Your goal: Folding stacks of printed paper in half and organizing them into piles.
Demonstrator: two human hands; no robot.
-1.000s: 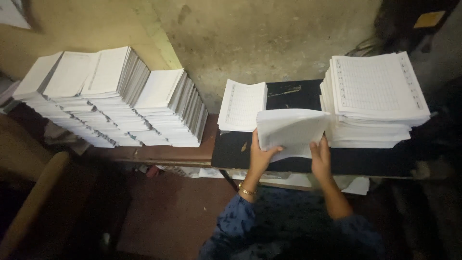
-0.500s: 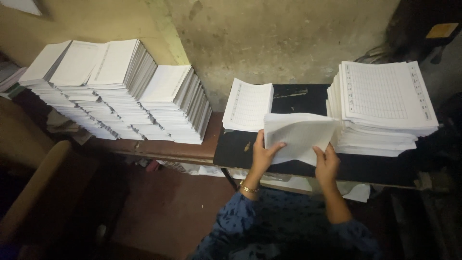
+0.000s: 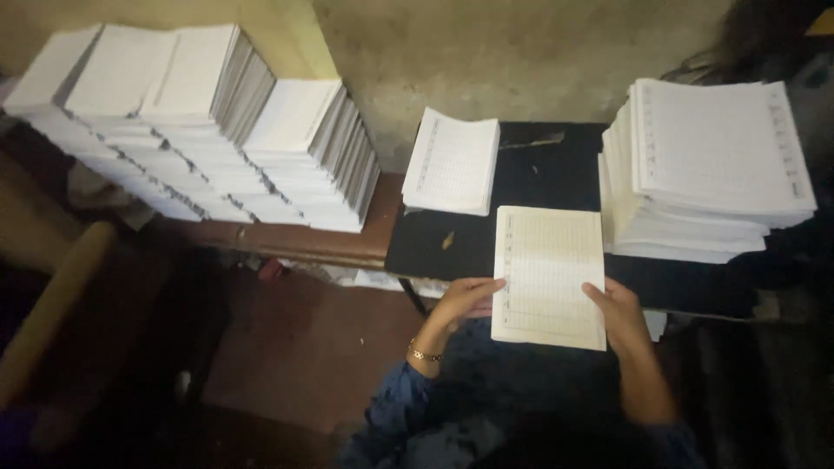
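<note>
Paper stacks (image 3: pixel 200 122), white and bulky, fill the bench far left of the grip; a tall pile of ruled sheets (image 3: pixel 712 165) stands just right of it on the black desk (image 3: pixel 556 165), a thinner pile (image 3: pixel 452 161) up and left. Between both hands lies the ruled sheet (image 3: pixel 549 276), long axis pointing away from the person. Left hand (image 3: pixel 465 302) and right hand (image 3: pixel 621 314) pinch its side edges, equally near.
</note>
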